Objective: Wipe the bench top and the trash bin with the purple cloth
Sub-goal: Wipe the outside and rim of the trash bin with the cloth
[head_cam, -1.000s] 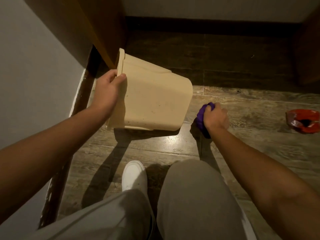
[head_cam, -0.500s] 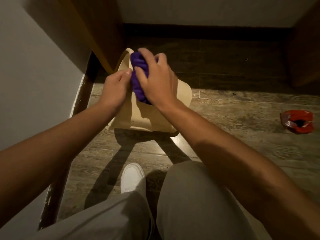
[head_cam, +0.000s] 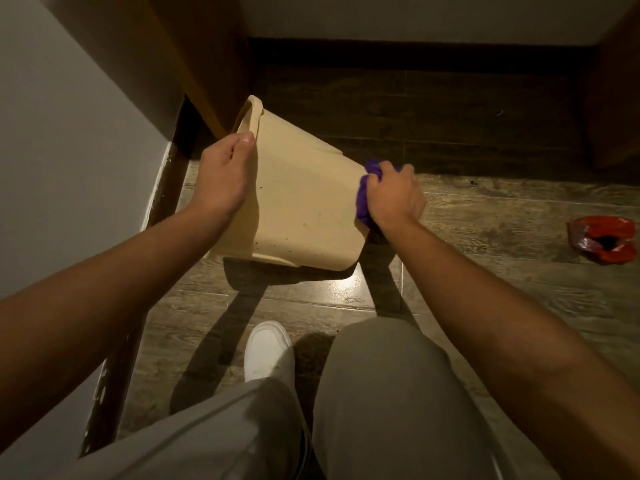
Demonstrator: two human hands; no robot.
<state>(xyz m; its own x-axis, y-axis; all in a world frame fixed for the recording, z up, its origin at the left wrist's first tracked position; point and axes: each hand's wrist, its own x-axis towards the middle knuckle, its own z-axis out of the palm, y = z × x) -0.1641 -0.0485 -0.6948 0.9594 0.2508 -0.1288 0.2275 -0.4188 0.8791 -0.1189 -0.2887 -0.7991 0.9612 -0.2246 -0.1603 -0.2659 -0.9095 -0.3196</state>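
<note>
A cream plastic trash bin (head_cam: 304, 206) is tipped on its side above the wooden floor, rim toward the upper left, base toward the right. My left hand (head_cam: 223, 178) grips its rim end and holds it tilted. My right hand (head_cam: 394, 195) is closed on a bunched purple cloth (head_cam: 365, 194), pressed against the bin's side near the base edge. Small dark specks dot the bin's wall. The bench top is not clearly in view.
A crumpled red wrapper (head_cam: 604, 239) lies on the floor at the right. A wooden panel (head_cam: 204, 64) stands behind the bin, and a white wall (head_cam: 69, 150) with a dark skirting runs along the left. My bent knees and a white shoe (head_cam: 268, 351) fill the foreground.
My right hand has swept the purple cloth from the bin's rim end down its side to the base end. My left hand keeps its hold on the rim.
</note>
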